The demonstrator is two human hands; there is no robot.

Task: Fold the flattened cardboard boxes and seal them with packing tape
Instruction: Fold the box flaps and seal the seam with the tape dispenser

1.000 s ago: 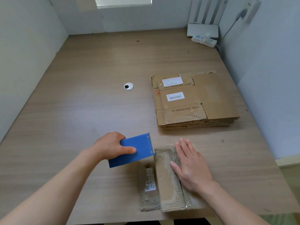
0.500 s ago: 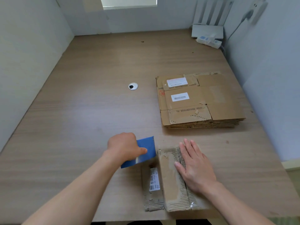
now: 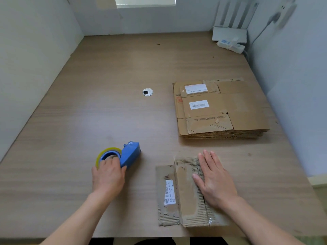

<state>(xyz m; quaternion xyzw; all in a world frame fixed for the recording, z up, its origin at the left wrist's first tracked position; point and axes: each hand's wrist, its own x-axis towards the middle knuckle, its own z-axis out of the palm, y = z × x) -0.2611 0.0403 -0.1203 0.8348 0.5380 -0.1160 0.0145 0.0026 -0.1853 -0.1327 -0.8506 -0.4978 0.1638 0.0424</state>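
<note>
Cardboard like this box looks light and stiff but easy to bend, so it is likely best held flat from the top or by its two long sides. The right hand lies on the box with straight fingers, pressing it down on the table. Left of the box, the left hand curls its fingers over the tape, which looks hard and a bit heavy, and the stack lies behind the box.
</note>
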